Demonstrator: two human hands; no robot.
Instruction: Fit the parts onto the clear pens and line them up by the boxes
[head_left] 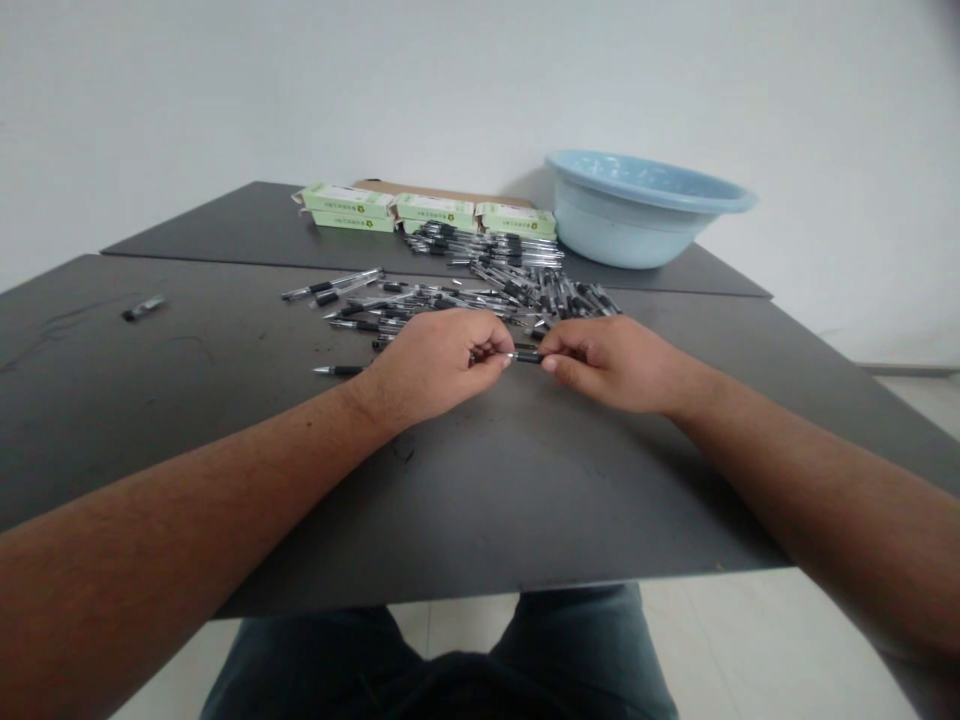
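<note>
Nearest, the person's legs (592, 650), in dark trousers and cut off by the lower edge, show below the front edge of the dark grey tabletop (525, 500). Both forearms reach in over it from the lower corners, and the hands meet near the middle around one pen (528, 357), held just above the tabletop and roughly level. The left hand (450, 362) pinches its silvery end between thumb and fingers; the right hand (611, 362) pinches the other end in the same way, so only a short dark stretch shows between them. A loose pen (339, 371) points out to the left, its other end hidden behind the left wrist. Just beyond the fingers lies a heap of pens (510, 285), clear with black grips, crossing one another and partly covered by both hands. Well apart on the left is a small dark-and-clear piece (142, 309), too blurred to make out. Past the heap, more pens lie side by side (525, 250) against pale green boxes (352, 222), whose fronts carry a small round emblem and printing too small to read. A brown board (450, 190) peeks out behind them. A light blue basin (637, 220) stands right of the boxes, its inside mostly hidden, before a white wall (300, 90).
</note>
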